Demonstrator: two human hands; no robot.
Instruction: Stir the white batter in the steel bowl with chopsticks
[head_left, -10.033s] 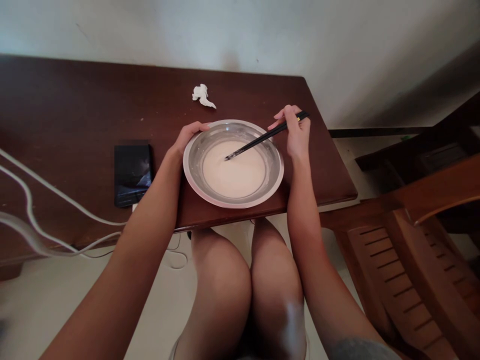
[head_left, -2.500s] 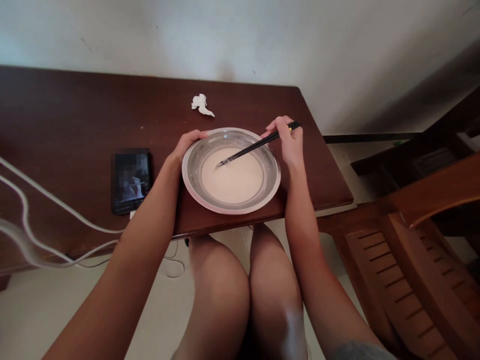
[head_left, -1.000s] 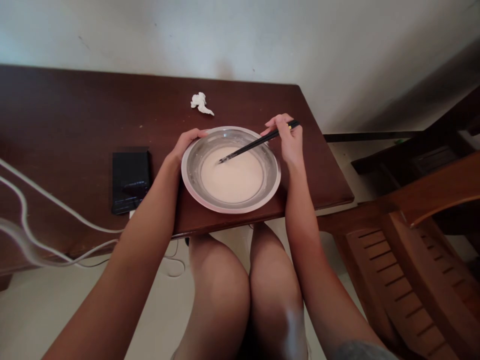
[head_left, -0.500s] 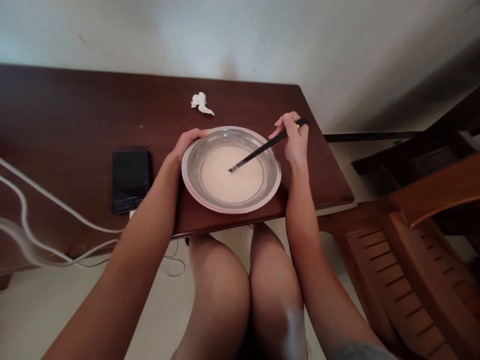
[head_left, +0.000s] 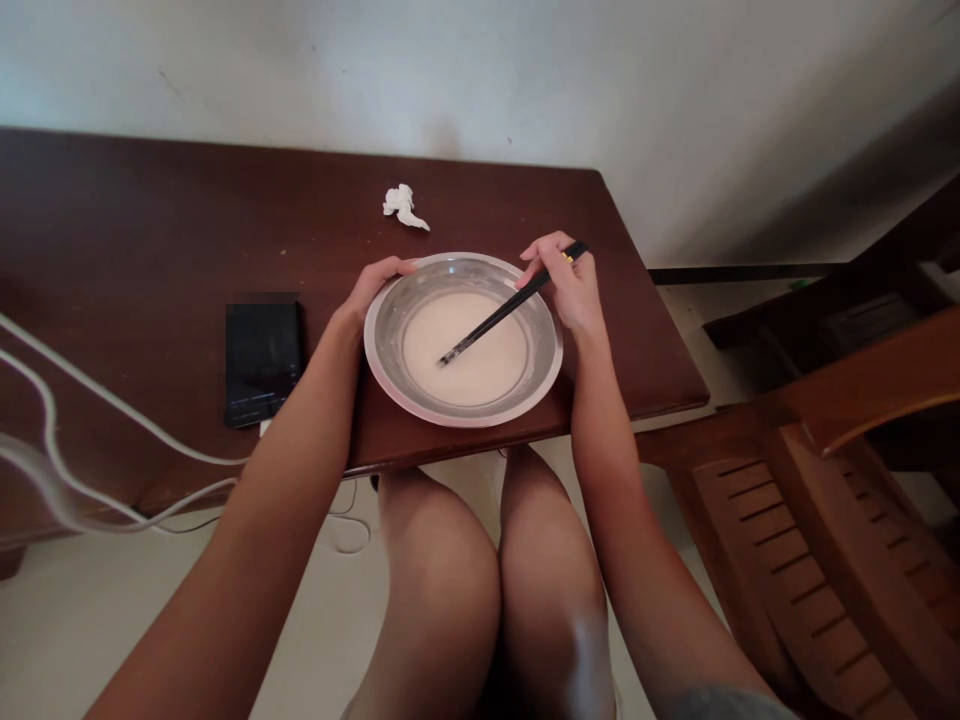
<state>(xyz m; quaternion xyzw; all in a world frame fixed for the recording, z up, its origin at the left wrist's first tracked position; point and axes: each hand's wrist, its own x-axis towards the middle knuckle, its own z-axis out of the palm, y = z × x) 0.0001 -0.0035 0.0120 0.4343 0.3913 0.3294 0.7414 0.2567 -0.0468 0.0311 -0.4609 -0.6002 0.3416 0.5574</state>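
Observation:
A wide, shallow metal bowl rests near the front edge of the dark wooden table. Pale, creamy batter-like liquid fills its lower part. My left hand grips the bowl's far left rim, thumb over the edge, with the other fingers hidden beneath. Black chopsticks with small yellow marks are held together in my right hand, above the bowl's right side. They slant down to the left, and their whitened tips meet the liquid left of its middle.
A crumpled white tissue lies behind the bowl. To the left is a dark tablet beside my forearm, with white cables running across. The table backs onto a wall. A slatted wooden chair stands at the right.
My right hand has shifted left and slightly down with the chopsticks. Their tips have moved left and toward me through the liquid. My left hand and the bowl stay put.

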